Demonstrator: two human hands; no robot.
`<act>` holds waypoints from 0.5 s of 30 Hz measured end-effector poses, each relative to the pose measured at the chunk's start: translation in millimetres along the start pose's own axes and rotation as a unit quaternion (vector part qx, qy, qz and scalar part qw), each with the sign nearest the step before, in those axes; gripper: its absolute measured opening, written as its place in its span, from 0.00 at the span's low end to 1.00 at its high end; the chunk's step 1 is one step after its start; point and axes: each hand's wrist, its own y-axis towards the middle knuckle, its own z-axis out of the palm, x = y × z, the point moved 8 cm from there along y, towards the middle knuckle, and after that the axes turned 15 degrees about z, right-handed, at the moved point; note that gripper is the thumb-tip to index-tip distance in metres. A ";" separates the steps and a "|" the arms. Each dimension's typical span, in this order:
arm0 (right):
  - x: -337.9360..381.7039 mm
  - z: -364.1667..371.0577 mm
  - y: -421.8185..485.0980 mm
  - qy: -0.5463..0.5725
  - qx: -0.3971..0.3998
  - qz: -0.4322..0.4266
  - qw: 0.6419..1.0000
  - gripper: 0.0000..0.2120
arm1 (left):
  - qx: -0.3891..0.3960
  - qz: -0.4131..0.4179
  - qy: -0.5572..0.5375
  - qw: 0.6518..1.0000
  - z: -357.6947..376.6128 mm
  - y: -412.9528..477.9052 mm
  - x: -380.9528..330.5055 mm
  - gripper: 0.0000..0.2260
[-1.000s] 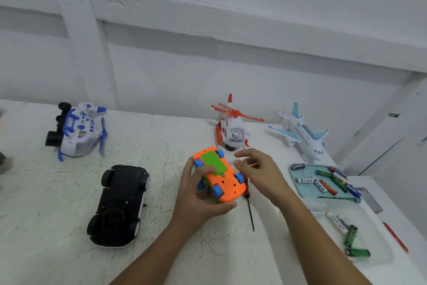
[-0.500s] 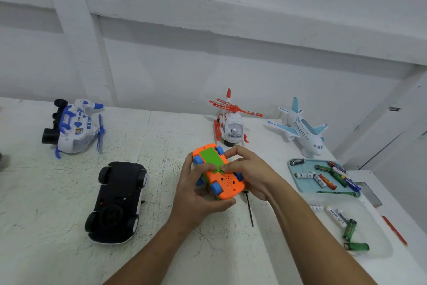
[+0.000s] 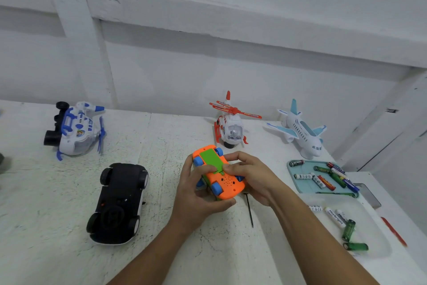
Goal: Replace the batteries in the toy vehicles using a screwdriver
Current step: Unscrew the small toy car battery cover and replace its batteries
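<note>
A small orange toy car point(image 3: 227, 186) with blue wheels is held upside down above the white table. Its green battery cover point(image 3: 211, 160) faces up. My left hand point(image 3: 196, 194) grips the car from the left and below. My right hand point(image 3: 251, 173) holds its right side, with the thumb and a fingertip pressed at the near edge of the green cover. A screwdriver point(image 3: 249, 210) with a dark shaft lies on the table just below my right hand, its handle hidden.
A black toy car point(image 3: 117, 201) lies upside down on the left. A blue-white helicopter point(image 3: 74, 129) lies on its side; a red-white helicopter point(image 3: 228, 125) and a white plane point(image 3: 300, 132) stand at the back. Batteries fill a light-blue tray point(image 3: 298, 183) and a clear tray point(image 3: 374, 238).
My right hand came in from beside the orange car and closed onto it, fingers now on the green cover. The car has dropped slightly lower.
</note>
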 end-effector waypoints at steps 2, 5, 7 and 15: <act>-4.4 -2.4 0.9 0.014 0.016 0.008 1.000 0.09 | 0.005 -0.009 -0.002 1.000 0.9 -0.3 1.2 0.28; -10.1 -21.2 7.7 0.026 -0.040 0.008 0.999 0.12 | 0.009 -0.010 -0.009 1.000 1.4 -0.9 1.3 0.28; -8.1 -43.0 10.5 -0.058 -0.155 -0.031 0.986 0.08 | 0.006 -0.006 -0.001 1.000 0.1 -1.2 -0.1 0.28; -12.0 -64.8 15.4 -0.342 -0.312 -0.037 0.886 0.25 | 0.012 -0.018 -0.004 1.000 1.3 -1.0 0.0 0.28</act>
